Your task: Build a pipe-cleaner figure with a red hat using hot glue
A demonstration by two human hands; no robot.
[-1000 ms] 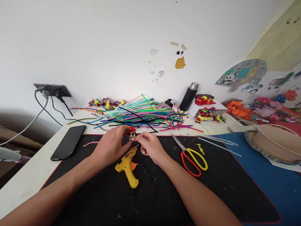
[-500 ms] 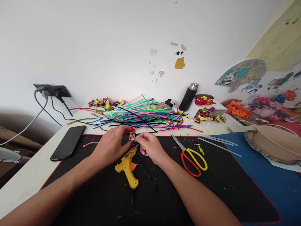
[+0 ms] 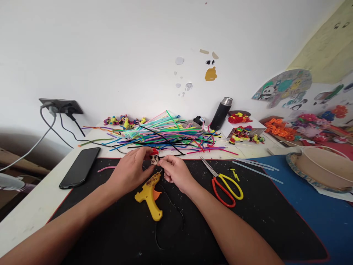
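A small doll head [image 3: 154,159] with a pale face, dark facial markings and a red top is held up over the mat. My left hand [image 3: 131,165] grips it from the left, between thumb and fingers. From the right, my right hand [image 3: 175,171] pinches at the head's dark lower edge; whatever lies between those fingertips is too small to make out. Just below the hands, a yellow glue gun [image 3: 150,200] with an orange trigger lies on the black mat [image 3: 110,228], its nozzle pointing up toward them.
Scissors [image 3: 220,182] with red and yellow handles lie to the right, beside clear glue sticks [image 3: 257,171]. A phone [image 3: 79,167] rests at the left. Behind are piled pipe cleaners [image 3: 165,134], a black thermos [image 3: 221,113] and small figures [image 3: 241,134]. A round basket [image 3: 320,169] stands far right.
The doll head has tilted very slightly between my fingers. Both hands stay in the same place, and everything on the table lies as before.
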